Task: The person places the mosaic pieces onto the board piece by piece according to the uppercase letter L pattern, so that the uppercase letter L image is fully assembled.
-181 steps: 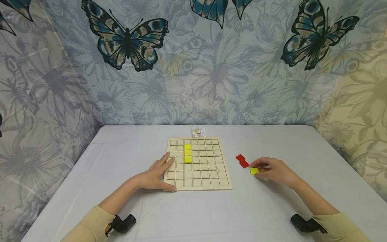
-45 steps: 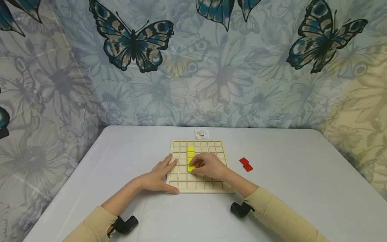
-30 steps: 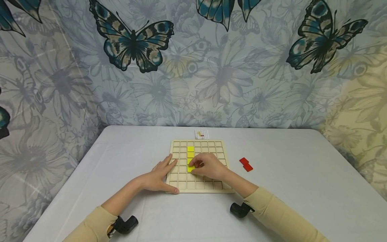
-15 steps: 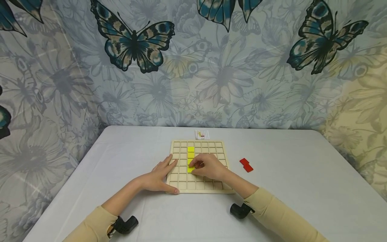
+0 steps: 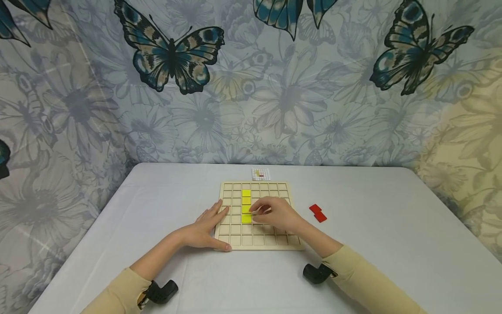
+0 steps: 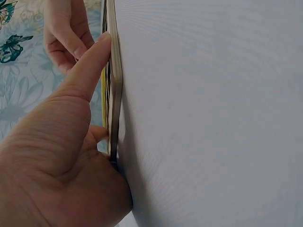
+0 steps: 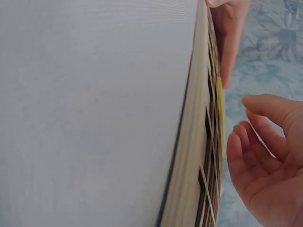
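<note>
A pale wooden grid board [image 5: 231, 240] lies on the table with a column of several yellow square tiles [image 5: 246, 200] in its cells. My left hand [image 5: 200, 229] rests on the board's left edge, fingers spread and thumb on the front corner. The left wrist view shows that thumb [image 6: 80, 78] along the board's rim [image 6: 116, 94]. Just right of the nearest yellow tile, my right hand [image 5: 276, 213] hovers over the board. In the right wrist view its fingers [image 7: 239, 151] are loosely bent, apart from the thumb, with nothing between them.
Two red tiles [image 5: 318, 213] lie on the white table right of the board, one touching the other. A small card with a printed coloured grid [image 5: 260, 174] sits behind the board. Patterned fabric [image 5: 290, 100] with butterflies rises behind the table.
My right hand has carried a yellow tile from beside the red tiles to the column's near end. It has since let go and drawn slightly right. My left hand stays on the board.
</note>
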Demonstrator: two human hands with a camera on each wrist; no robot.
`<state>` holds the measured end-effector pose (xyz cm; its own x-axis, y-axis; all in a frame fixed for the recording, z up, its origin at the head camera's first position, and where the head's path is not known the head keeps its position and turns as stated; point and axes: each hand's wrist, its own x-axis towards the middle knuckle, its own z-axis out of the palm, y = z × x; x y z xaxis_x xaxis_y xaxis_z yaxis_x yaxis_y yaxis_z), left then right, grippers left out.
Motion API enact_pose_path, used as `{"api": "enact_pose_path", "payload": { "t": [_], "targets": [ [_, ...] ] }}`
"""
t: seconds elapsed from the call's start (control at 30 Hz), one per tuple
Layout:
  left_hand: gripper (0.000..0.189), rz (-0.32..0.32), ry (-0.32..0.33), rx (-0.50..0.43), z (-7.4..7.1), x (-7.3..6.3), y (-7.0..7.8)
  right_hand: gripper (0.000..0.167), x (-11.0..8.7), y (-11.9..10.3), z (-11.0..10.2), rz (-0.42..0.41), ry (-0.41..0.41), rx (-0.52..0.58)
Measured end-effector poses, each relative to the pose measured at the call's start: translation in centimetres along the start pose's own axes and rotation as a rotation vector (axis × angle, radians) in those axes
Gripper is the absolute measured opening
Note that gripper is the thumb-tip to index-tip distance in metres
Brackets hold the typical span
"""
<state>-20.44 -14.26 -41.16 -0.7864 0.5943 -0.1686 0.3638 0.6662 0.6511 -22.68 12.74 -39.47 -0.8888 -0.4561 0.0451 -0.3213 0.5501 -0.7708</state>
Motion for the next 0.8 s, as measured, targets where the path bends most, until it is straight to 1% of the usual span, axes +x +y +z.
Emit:
{"api": "enact_pose_path", "payload": {
  "t": [0.23, 0.37, 0.57, 0.67, 0.8],
  "targets": [
    [0.112, -0.017, -0.004, 0.000, 0.0, -0.3, -0.2, 0.019, -1.0, 0.4, -2.3, 0.079, 0.062, 0.033],
    [0.112, -0.010, 0.001, -0.009, 0.0, -0.4, -0.2, 0.021, -1.8, 1.0, -3.8, 0.135, 0.110, 0.036],
    [0.111, -0.008, 0.000, -0.010, 0.1, -0.4, -0.1, 0.029, -3.2, 2.4, -6.0, 0.152, 0.165, 0.034],
    [0.111, -0.005, 0.001, -0.011, 0.0, -0.4, -0.1, 0.032, -3.8, 3.1, -7.0, 0.161, 0.185, 0.014],
    [0.111, -0.002, 0.004, -0.009, 0.0, -0.3, -0.2, 0.032, -4.4, 4.2, -8.1, 0.182, 0.215, -0.021]
  ]
}}
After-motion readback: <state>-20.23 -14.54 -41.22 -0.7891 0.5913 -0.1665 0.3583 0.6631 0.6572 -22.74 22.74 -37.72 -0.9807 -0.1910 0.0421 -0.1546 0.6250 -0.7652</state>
